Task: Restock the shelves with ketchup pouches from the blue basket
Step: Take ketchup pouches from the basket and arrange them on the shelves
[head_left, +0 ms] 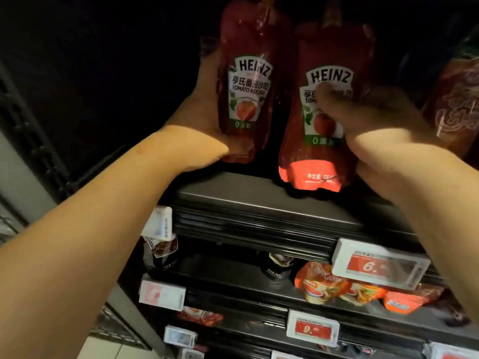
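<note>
Both hands on ketchup pouches, top shelf.
Left hand (pixel 207 110) fingers curled round left pouch (pixel 248 81), upright; right hand (pixel 363 120) thumb and fingers pinch right pouch (pixel 324 117), base touching shelf (pixel 233 193) front edge.

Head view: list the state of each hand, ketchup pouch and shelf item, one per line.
Left hand: grips the left ketchup pouch, upright.
Right hand: holds the right ketchup pouch, upright, base at the top shelf front edge.
Red packet: standing on the top shelf, right of the pouches.
Price tag: clipped to the shelf rail, blurred.
Orange packets: lying on the lower shelf.
</note>
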{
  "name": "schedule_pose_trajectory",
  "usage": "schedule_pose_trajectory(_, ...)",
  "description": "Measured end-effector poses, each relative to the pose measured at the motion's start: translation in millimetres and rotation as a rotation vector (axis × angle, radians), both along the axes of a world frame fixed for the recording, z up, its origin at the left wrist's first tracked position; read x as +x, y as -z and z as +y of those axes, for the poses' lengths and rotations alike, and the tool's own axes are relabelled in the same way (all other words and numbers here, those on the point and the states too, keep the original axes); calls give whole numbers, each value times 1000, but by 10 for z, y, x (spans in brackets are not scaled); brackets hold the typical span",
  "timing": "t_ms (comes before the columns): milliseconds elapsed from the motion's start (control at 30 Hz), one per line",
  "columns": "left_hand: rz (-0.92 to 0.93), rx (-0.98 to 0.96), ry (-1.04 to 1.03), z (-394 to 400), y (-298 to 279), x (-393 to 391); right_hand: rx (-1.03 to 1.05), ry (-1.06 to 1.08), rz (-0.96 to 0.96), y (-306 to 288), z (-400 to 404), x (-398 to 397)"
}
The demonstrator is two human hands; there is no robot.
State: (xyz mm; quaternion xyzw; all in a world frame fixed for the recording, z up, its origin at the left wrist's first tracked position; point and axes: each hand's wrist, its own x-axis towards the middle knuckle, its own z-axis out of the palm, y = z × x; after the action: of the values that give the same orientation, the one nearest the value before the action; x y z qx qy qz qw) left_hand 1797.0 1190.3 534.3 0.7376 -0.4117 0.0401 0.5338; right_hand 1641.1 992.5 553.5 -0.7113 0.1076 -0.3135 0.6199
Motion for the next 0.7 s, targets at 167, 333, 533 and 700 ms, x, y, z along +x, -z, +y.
schedule_pose_trajectory(167,-89,107,-85,-38,96,116,-192,64,17,-37,141,311)
schedule_pose_trajectory(333,-113,186,-203,-190,77,314,-50,41,67,28,-39,526)
schedule_pose_trajectory(533,-34,217,-181,-446,68,592,-53,175,-10,112,-173,842)
schedule_pose_trajectory(700,-5,133,-284,-626,167,651,-213,337,-41,213,-187,1117)
